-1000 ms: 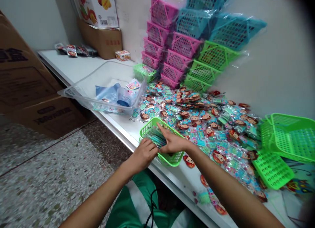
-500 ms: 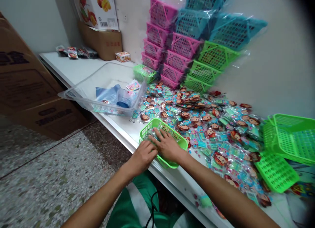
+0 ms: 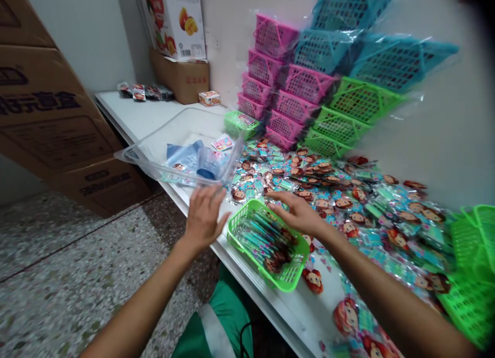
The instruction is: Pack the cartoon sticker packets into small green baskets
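Observation:
A small green plastic basket (image 3: 284,283) stands at the table's front edge, with a row of flat clear-wrapped packets (image 3: 263,239) leaning together inside it. My left hand (image 3: 204,216) hovers to the left of the basket, fingers spread, holding nothing; it overlaps the near edge of the clear tub in the view. Above the basket's far right side is my right hand (image 3: 296,211), its fingers reaching left with thumb and forefinger apart and nothing seen between them. Loose packets with a red-haired cartoon figure (image 3: 344,203) lie spread behind and right of the basket.
A clear plastic tub (image 3: 135,157) holding a blue sheet and a cup sits at the left. Behind the packets rise stacks of pink baskets (image 3: 311,84), green baskets (image 3: 340,123) and blue baskets (image 3: 402,61). More green baskets (image 3: 472,265) stand at the right. Cartons (image 3: 58,120) line the floor.
Both hands have come up out of the green basket and moved apart, left hand to the left, right hand to the far right side. The packets inside now show. The camera view has shifted.

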The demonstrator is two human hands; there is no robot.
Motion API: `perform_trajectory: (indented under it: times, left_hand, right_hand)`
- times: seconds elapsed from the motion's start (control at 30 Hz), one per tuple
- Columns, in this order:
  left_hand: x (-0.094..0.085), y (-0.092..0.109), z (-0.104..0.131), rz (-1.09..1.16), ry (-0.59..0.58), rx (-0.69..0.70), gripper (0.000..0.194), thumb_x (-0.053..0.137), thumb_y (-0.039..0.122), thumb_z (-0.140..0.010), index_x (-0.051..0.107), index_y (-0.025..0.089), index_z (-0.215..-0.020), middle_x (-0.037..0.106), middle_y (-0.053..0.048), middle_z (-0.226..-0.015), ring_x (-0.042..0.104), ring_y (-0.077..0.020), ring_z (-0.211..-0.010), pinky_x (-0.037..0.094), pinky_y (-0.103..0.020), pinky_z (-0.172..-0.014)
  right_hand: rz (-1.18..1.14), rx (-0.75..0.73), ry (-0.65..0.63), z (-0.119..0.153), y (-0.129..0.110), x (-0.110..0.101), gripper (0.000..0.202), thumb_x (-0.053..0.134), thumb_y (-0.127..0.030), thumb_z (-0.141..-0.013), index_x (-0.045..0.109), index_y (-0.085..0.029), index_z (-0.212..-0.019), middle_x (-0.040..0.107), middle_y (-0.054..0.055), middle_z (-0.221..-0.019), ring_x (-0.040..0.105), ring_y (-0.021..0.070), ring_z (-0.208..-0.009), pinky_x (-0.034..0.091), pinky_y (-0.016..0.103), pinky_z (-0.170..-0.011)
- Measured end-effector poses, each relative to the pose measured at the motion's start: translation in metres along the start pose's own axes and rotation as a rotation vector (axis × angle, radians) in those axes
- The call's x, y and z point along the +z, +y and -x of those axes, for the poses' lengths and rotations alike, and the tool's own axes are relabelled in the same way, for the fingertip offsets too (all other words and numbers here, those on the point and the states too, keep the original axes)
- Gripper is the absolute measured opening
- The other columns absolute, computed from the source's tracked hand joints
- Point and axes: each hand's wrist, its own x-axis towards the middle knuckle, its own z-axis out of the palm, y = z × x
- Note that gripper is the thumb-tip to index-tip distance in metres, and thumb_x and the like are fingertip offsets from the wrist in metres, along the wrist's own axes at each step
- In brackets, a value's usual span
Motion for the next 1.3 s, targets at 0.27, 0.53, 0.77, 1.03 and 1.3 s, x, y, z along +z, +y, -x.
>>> perform_trajectory:
  times: [0.27,0.53,0.77,1.03,1.3]
  left_hand:
    - [0.005,-0.113,-0.049,-0.255,-0.102,-0.146,0.021,0.043,0.017,-0.082,0.06,0.019,-0.094,0.057,-0.009,-0.098,0.044,-0.0284,-0.113,0.015,-0.059,-0.104]
    - [-0.021,-0.179,-0.024,-0.205,0.042,-0.177,0.023,0.041,0.01,-0.075,0.058,0.02,-0.086,0.058,-0.008,-0.098,0.038,-0.0282,-0.121,0.033,-0.05,-0.1]
    - [-0.01,-0.16,-0.017,-0.106,0.045,-0.171,0.02,0.041,0.008,-0.077,0.055,0.021,-0.081,0.06,-0.006,-0.093,0.04,-0.0259,-0.119,0.035,-0.048,-0.1]
    - [0.001,-0.141,-0.008,-0.079,0.088,-0.184,0.018,0.043,0.013,-0.079,0.058,0.021,-0.087,0.058,-0.007,-0.101,0.039,-0.0286,-0.123,0.033,-0.053,-0.102]
    - [0.0,-0.001,0.03,0.07,0.171,0.121,0.059,0.055,0.046,-0.079,0.041,0.022,-0.131,0.039,-0.013,-0.138,0.034,-0.036,-0.128,0.022,-0.064,-0.105]
  right_hand:
    - [0.34,-0.268,-0.296,-0.1,0.05,0.02,0.042,0.041,-0.04,-0.091,0.055,-0.015,-0.123,0.06,0.012,-0.119,0.051,0.0251,-0.112,0.033,0.04,-0.097]
    - [0.452,-0.452,-0.304,-0.191,0.05,0.111,0.073,0.036,-0.068,-0.082,0.04,-0.02,-0.137,0.034,0.014,-0.145,0.026,0.0343,-0.132,0.016,0.051,-0.105]
    - [0.578,-0.247,-0.194,-0.163,0.09,0.099,0.057,0.031,-0.053,-0.088,0.047,-0.018,-0.13,0.05,0.014,-0.13,0.038,0.0372,-0.118,0.016,0.059,-0.098]
    - [0.835,-0.113,-0.216,-0.071,0.15,-0.003,0.041,0.05,-0.045,-0.075,0.065,-0.018,-0.102,0.061,0.013,-0.106,0.039,0.0358,-0.114,0.005,0.057,-0.102]
    - [0.992,-0.087,-0.083,0.034,0.253,-0.11,0.038,0.046,-0.044,-0.077,0.067,-0.022,-0.101,0.052,0.015,-0.128,0.029,0.0364,-0.127,0.01,0.058,-0.1]
